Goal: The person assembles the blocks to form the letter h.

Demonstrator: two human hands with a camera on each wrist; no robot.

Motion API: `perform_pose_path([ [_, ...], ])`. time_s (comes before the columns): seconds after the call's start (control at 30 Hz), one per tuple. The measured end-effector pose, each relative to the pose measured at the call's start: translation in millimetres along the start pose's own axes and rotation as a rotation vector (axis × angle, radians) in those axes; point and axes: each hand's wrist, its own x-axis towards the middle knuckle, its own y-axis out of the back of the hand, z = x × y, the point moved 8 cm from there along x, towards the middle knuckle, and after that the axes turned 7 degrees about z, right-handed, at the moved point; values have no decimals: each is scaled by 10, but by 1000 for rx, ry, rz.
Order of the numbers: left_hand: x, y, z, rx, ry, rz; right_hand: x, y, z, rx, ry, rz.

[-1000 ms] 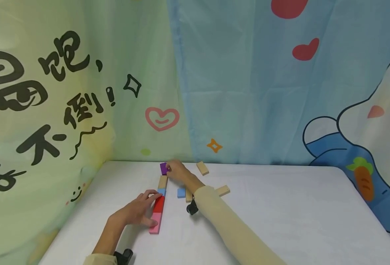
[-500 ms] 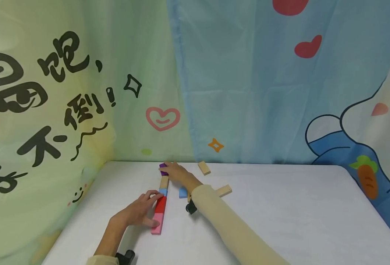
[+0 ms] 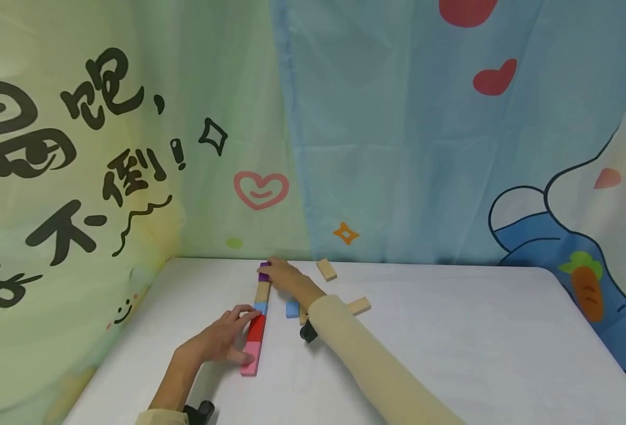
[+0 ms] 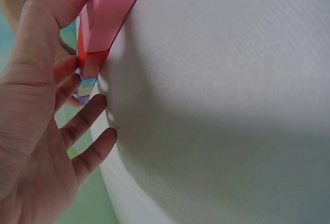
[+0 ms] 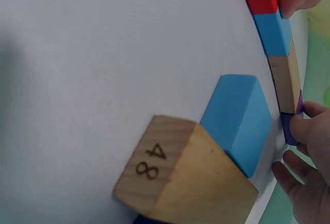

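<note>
A line of coloured blocks lies end to end on the white table. Nearest is a pink block (image 3: 250,367), then a red block (image 3: 256,328), a blue block (image 3: 260,307), a plain wooden block (image 3: 262,292) and, farthest, a purple block (image 3: 263,277). My left hand (image 3: 214,337) is beside the line, its thumb touching the pink block and its index fingertip near the red and blue ones; the other fingers are spread, as the left wrist view shows. My right hand (image 3: 290,280) pinches the purple block (image 5: 290,127) between thumb and fingers, partly covering it.
Right of the line lie a loose blue block (image 3: 292,310) and a wooden block marked 48 (image 5: 180,172), touching each other in the right wrist view. Farther off are two plain wooden blocks (image 3: 359,306). A printed curtain (image 3: 366,147) hangs behind the table's back edge.
My right fingers have moved over the purple block, which has turned from a slight tilt to line up with the row. The left hand stays in place.
</note>
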Motion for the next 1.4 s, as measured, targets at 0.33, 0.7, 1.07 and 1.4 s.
perform_pose_path([
  [0.33, -2, 1, -4, -6, 17, -4, -45, 66, -5, 23, 36, 32],
  [0.7, 8, -3, 21, 1, 25, -5, -368, 447, 181, 127, 208, 108],
  [1.07, -12, 71, 16, -5, -10, 20, -1486, 340, 422, -27, 284, 70],
  [1.4, -17, 19, 34, -17, -15, 15, -1585, 304, 501, -7, 225, 177],
])
